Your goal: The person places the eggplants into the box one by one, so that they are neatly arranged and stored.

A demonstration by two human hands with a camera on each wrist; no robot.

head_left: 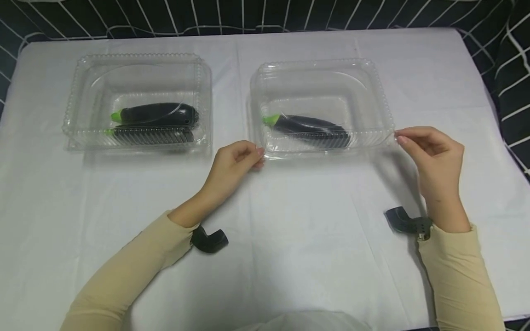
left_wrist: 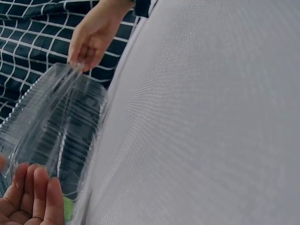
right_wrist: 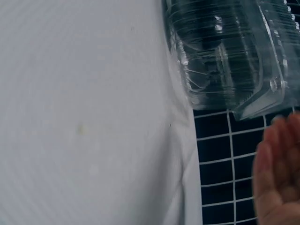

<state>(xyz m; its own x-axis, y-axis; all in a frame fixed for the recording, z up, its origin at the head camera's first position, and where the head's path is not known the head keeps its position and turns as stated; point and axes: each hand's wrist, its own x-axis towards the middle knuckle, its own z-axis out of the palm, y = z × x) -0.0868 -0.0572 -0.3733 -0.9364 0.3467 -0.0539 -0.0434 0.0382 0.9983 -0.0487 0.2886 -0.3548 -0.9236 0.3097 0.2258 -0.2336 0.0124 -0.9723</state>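
A clear plastic clamshell box (head_left: pixel 364 99) stands right of centre in the head view, its lid over the base. Inside lies one dark eggplant (head_left: pixel 306 125) with a green stem end at the left; its lower part shows through the ridged front wall. My left hand (head_left: pixel 233 165) pinches the box's front left corner between thumb and fingers. At the front right corner, the thumb and forefinger of my right hand (head_left: pixel 434 161) pinch the rim. In the left wrist view the box (left_wrist: pixel 56 108) stretches between the left fingers (left_wrist: pixel 40 192) and my right hand (left_wrist: pixel 93 40).
A second clear box (head_left: pixel 136 76) stands at the left with a dark, green-tipped eggplant (head_left: pixel 153 114) and another dark form behind its ridged front. White cloth (head_left: pixel 298 230) covers the table. Dark checked fabric (head_left: pixel 232 16) borders the far and right edges.
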